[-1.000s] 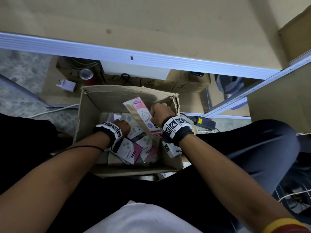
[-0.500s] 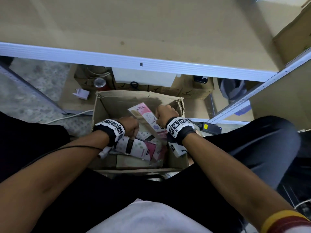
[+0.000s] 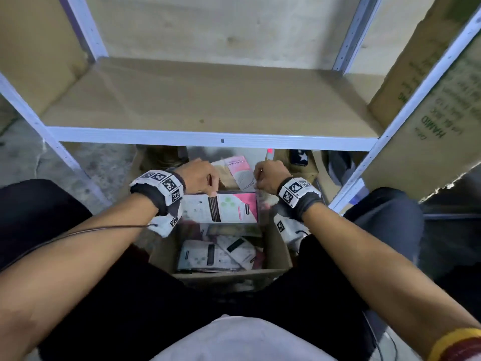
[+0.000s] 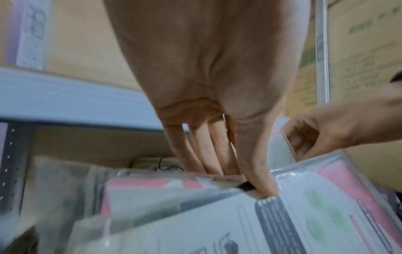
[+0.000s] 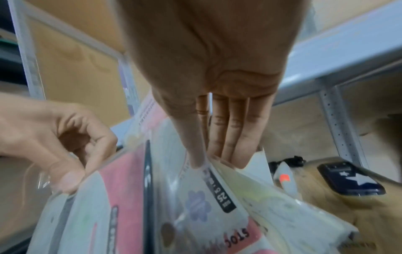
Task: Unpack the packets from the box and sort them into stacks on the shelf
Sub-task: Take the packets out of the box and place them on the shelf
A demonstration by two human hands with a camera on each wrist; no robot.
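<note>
An open cardboard box [image 3: 276,256] stands on the floor between my knees, with several plastic-wrapped packets [image 3: 208,256] lying inside. My left hand [image 3: 212,191] pinches the top edge of a white-and-pink packet with green dots [image 3: 229,208] and holds it above the box. In the left wrist view, the thumb [image 4: 261,180] lies on the front of that packet [image 4: 309,223] and the fingers are behind it. My right hand [image 3: 258,178] pinches a pink-and-white packet [image 3: 240,173] that stands more upright. This packet [image 5: 202,202] shows a blue flower print. The wooden shelf board [image 3: 208,100] is bare.
White metal uprights frame the shelf at left [image 3: 52,142] and right [image 3: 406,105]. A large printed carton [image 3: 437,118] leans at the right. Under the shelf lie a dark case with a white star [image 3: 299,157] and other boxes. My legs flank the box.
Both hands have risen out of the box with their packets, towards the shelf edge. The head has tilted up, so the shelf board is now in view.
</note>
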